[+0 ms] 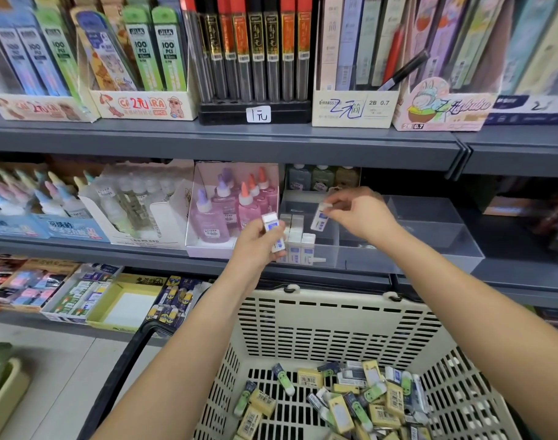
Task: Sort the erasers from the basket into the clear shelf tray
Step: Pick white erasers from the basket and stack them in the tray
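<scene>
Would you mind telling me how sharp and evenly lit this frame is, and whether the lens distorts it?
Head view: wide-angle bowing curves the shelf edge; light is even and soft; the right hand and its eraser are slightly motion-blurred; frame edges smear, while the basket stays fairly crisp.

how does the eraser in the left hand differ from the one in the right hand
The left hand wraps its eraser low, at the clear tray's front left corner. The right hand pinches its eraser by the top, hanging tilted over the tray. Both are white with blue sleeves.
</scene>
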Tool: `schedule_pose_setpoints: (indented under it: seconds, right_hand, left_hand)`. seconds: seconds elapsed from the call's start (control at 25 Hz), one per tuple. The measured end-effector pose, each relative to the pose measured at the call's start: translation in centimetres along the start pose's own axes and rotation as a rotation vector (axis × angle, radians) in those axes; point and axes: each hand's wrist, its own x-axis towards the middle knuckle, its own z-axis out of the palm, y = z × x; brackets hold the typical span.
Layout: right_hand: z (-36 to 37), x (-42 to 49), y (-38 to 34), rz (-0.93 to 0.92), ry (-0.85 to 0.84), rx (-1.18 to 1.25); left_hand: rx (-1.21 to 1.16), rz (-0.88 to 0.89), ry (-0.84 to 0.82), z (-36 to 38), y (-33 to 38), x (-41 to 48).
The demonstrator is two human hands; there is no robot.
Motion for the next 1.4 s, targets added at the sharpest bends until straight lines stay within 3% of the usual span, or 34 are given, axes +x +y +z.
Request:
schedule_pose_setpoints:
  seconds: [0.32,0.52,0.68,0.88,1.0,1.08,1.24,1.4]
  right_hand:
    - [3.3,0.2,0.4,-0.066,-0.209,-0.259]
    - [3.6,-0.3,0.3,-0.109,-0.211,-0.305]
    - [2.2,-1.3,-1.0,-0.188,-0.033,-0.123]
    - [0.2,-2.7,-2.6,-0.205,-0.165,0.133]
    - [-0.8,-2.6,-2.6,-0.182,-0.187,0.073]
    - [-1.2,-2.1,-2.4,-0.153,-0.162,0.011]
    - [-1.8,0.0,-1.4,-0.056,0.022,-0.051]
    - [0.6,0.7,-0.6,-0.045,-0.047,-0.213]
  left_hand:
    - [0.141,0.062,-0.003,-0.5,-0.8,0.1]
    - [0.123,0.078,-0.041,-0.1,-0.8,-0.1]
    - [0.1,0.08,-0.068,0.3,-0.8,-0.1]
    - [0.107,0.074,-0.105,1.6,-0.5,-0.2]
    - [0.138,0.093,-0.133,2.5,-0.2,-0.2]
    - [0.203,0.14,-0.075,2.6,0.0,-0.1]
    - [0.397,0.193,0.204,0.9,-0.3,0.7]
    - [0.604,0.005,0.135,-0.2,-2.2,1.2]
